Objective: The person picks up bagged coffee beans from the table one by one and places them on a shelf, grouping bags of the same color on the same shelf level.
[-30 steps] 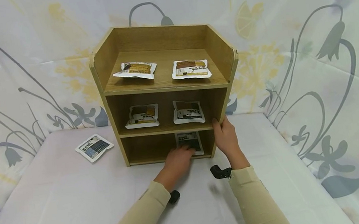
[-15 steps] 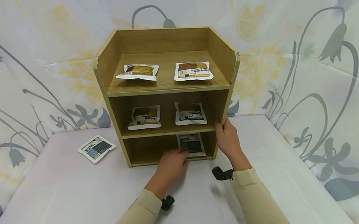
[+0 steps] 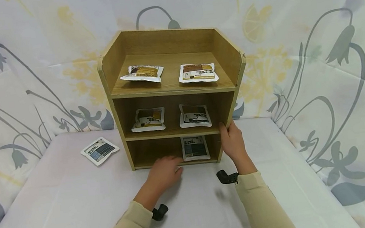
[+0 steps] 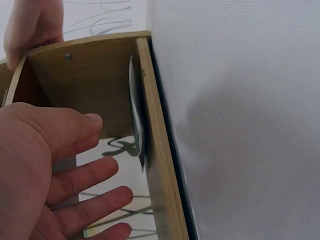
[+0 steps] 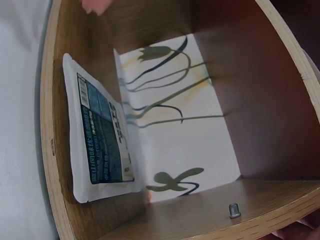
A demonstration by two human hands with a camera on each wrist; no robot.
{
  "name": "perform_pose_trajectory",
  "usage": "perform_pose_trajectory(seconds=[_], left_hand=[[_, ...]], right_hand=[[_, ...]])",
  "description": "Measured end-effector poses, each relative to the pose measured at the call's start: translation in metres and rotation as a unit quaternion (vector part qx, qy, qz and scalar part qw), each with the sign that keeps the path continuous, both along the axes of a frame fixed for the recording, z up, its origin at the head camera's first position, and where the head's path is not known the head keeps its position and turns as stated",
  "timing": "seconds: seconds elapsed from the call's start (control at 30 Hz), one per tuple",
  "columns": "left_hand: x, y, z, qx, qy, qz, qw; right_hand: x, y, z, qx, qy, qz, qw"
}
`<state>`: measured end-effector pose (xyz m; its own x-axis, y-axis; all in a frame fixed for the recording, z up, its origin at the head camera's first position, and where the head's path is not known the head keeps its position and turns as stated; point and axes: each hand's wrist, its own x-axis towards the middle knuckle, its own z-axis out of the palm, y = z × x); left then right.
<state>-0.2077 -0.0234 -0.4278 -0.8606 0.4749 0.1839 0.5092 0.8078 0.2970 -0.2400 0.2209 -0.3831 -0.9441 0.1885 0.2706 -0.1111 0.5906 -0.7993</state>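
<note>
A wooden shelf unit stands on the white cloth. On its bottom tier, at the right, lies a flat white packet with a dark blue-green label. My left hand is just in front of that tier, left of the packet and apart from it. Its fingers are spread and hold nothing in the left wrist view. My right hand grips the unit's right side panel, thumb at the front edge; the other fingers are mostly hidden behind it. A similar blue-labelled packet lies on the cloth left of the unit.
Two packets, a left one and a right one, lie on the top tier. The middle tier bears a left packet and a right packet. A small metal peg sticks out inside the bottom compartment. Flower-patterned cloth hangs behind.
My left hand has drawn off the bottom-tier packet, moving left and toward me. That packet stays on the bottom tier. The right hand keeps its grip; the view has shifted slightly.
</note>
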Motion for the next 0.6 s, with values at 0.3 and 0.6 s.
perform_pose_trajectory(seconds=[0.3,0.6], left_hand=[[0.004,-0.024,-0.001,0.021,-0.038,0.027,0.9987],[0.008,-0.049,-0.002,0.016,-0.055,0.055,0.9968]], right_hand=[[0.000,0.000,-0.001,0.001,0.004,0.000,1.000],[0.000,0.000,-0.001,0.003,0.008,0.001,1.000]])
